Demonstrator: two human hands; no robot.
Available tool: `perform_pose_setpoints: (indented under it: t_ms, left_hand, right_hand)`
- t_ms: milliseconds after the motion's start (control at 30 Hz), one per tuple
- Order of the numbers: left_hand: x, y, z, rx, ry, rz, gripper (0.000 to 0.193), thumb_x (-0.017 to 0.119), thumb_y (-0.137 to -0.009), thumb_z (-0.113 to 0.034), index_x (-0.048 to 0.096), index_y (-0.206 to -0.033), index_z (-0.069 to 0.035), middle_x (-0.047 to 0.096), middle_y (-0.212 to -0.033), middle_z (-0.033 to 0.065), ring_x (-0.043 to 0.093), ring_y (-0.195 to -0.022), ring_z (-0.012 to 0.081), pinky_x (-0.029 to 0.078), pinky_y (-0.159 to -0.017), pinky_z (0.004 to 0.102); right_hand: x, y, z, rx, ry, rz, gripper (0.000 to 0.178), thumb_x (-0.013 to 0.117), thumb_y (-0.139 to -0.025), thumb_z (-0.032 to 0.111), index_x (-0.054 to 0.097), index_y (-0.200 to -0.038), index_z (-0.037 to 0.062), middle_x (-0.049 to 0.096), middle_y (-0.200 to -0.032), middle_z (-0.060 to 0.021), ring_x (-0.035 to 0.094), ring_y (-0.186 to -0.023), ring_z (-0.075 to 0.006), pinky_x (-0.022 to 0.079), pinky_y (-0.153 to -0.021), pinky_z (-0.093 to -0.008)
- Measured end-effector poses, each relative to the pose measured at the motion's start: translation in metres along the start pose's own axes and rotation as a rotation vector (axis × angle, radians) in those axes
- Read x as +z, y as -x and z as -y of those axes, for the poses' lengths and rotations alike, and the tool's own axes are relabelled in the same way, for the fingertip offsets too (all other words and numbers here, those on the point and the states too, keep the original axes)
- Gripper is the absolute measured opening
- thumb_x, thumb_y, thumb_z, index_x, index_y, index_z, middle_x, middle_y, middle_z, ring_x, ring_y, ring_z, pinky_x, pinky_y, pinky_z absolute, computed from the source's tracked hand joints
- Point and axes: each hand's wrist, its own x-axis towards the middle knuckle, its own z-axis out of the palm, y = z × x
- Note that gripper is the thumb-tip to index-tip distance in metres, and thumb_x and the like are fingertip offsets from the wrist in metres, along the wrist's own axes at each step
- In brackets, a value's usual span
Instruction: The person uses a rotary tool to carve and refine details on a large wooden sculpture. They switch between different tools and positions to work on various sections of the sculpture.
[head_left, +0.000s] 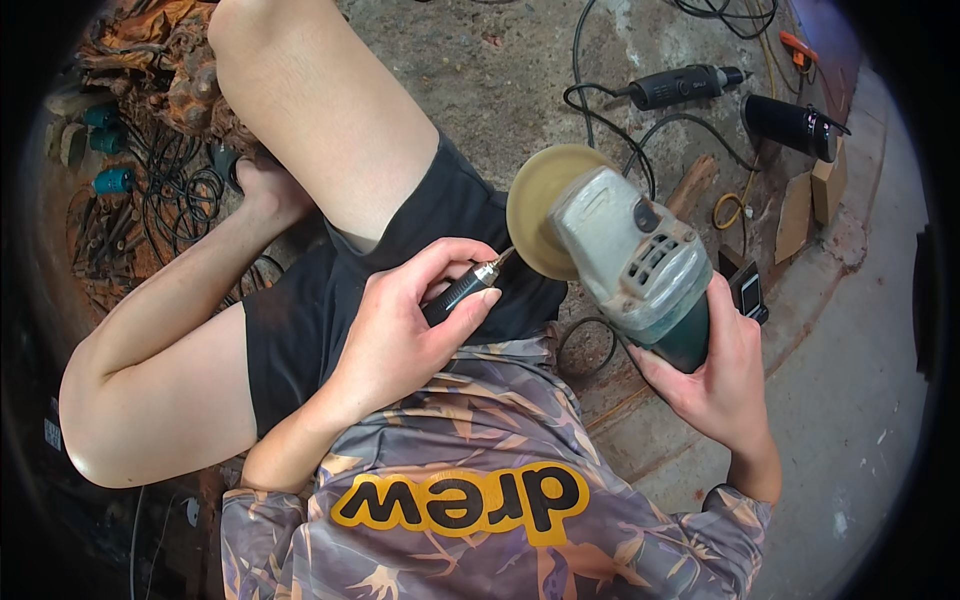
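Angle grinder (630,262): over lap, pad disc (540,212) turned toward left hand; right hand (715,375) fingers wrapped tight round green rear body, steadying it. Left hand (400,335) fingers clamped pen-style on rotary handpiece (462,290), tip touching disc face. Bit shape too small to tell; cords cut off by frame edge.
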Motion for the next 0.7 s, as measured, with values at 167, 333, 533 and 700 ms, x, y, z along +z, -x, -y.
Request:
perform_pose_setpoints:
  t_ms: [167,333,533,700]
  left_hand:
    - [-0.0003,-0.0006,-0.0012,0.007,-0.003,0.000,0.028,0.070,-0.091,-0.001,0.061,-0.118,0.002,0.069,-0.094,0.0031,0.062,-0.090,0.0042,0.050,-0.084,0.0205]
    - [0.0000,-0.0005,-0.0015,-0.007,0.016,0.000,0.027,0.069,-0.091,0.000,0.061,-0.117,0.002,0.069,-0.095,0.0029,0.062,-0.090,0.0043,0.050,-0.084,0.0206]
    - [-0.0010,-0.0003,-0.0027,-0.047,0.037,0.015,0.027,0.069,-0.091,0.000,0.061,-0.117,0.002,0.068,-0.094,0.0028,0.062,-0.091,0.0046,0.050,-0.085,0.0207]
    - [-0.0002,0.0003,-0.0018,-0.003,0.001,0.009,0.027,0.069,-0.091,-0.001,0.061,-0.117,0.002,0.068,-0.094,0.0027,0.062,-0.090,0.0047,0.050,-0.085,0.0209]
  right_hand:
    - [-0.0036,0.0017,-0.0014,0.001,-0.020,0.002,0.072,0.080,-0.068,0.011,0.049,-0.131,-0.0049,0.069,-0.106,-0.0192,0.070,-0.096,-0.0354,0.053,-0.087,-0.0370]
    - [-0.0017,0.0022,0.0001,-0.189,0.160,-0.028,0.073,0.078,-0.066,0.009,0.049,-0.132,-0.0044,0.068,-0.109,-0.0200,0.069,-0.094,-0.0373,0.053,-0.086,-0.0380]
    - [0.0010,0.0001,-0.0023,-0.122,0.114,-0.014,0.071,0.078,-0.068,0.010,0.050,-0.131,-0.0044,0.069,-0.106,-0.0198,0.070,-0.095,-0.0372,0.053,-0.087,-0.0375]
    - [0.0022,-0.0008,-0.0031,0.045,-0.095,-0.016,0.071,0.080,-0.068,0.010,0.050,-0.131,-0.0040,0.069,-0.105,-0.0199,0.070,-0.095,-0.0361,0.054,-0.084,-0.0371]
